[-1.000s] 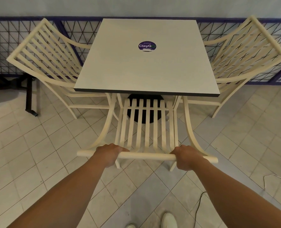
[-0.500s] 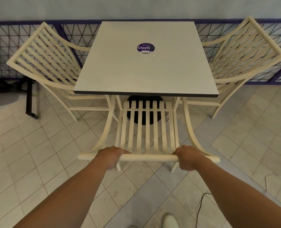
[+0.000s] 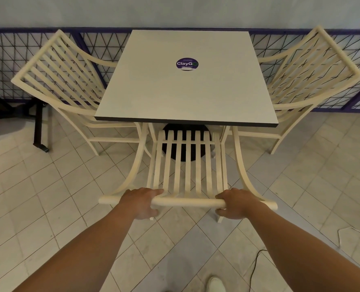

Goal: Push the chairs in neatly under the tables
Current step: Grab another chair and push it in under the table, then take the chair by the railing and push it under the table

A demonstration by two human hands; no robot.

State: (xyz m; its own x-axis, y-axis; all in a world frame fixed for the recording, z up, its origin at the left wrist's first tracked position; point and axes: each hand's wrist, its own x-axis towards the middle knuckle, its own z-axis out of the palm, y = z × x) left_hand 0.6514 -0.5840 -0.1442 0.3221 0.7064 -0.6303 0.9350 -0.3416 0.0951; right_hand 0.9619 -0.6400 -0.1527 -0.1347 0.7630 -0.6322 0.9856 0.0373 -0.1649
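A cream slatted chair (image 3: 187, 165) stands in front of me with its seat tucked under the near edge of a square white table (image 3: 185, 95). My left hand (image 3: 142, 202) grips the left part of the chair's top rail, fingers curled over it. My right hand (image 3: 237, 204) grips the right part of the same rail. Two more cream chairs stand at the table's sides: the left chair (image 3: 56, 81) and the right chair (image 3: 314, 74), both with their seats partly under the tabletop.
A purple round sticker (image 3: 187, 64) sits on the tabletop. A purple wire-mesh fence (image 3: 6, 60) runs behind the table. A black table leg (image 3: 38, 127) stands at the left. Cables (image 3: 343, 234) lie on the tiled floor at the right. My shoe (image 3: 216, 284) shows below.
The chair and table sit slightly lower and farther from me in view than a second ago; the chair has slid a little further under the table. Both hands keep their grip on the rail.
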